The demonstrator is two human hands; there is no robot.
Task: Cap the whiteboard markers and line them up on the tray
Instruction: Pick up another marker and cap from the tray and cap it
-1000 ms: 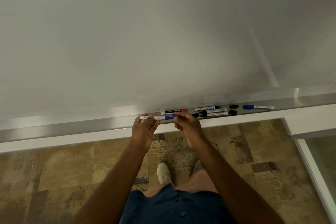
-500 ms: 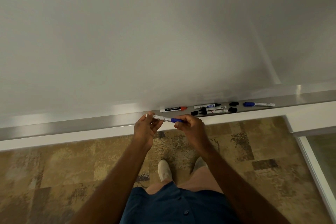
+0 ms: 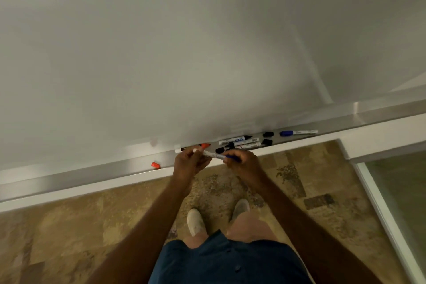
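Observation:
A blue whiteboard marker is held level just in front of the metal tray. My left hand grips its white barrel end and my right hand grips its blue end. On the tray behind lie a red marker, two black markers side by side, several loose black caps and a capped blue marker at the right. A loose red cap lies on the tray left of my hands.
The whiteboard fills the upper view. Below the tray is a white ledge and patterned carpet. My shoes stand close under the tray. A glass panel with a white frame runs at the right.
Both hands lifted the blue marker off the tray and drew it slightly toward me. The view shifted, bringing the loose red cap on the left into sight.

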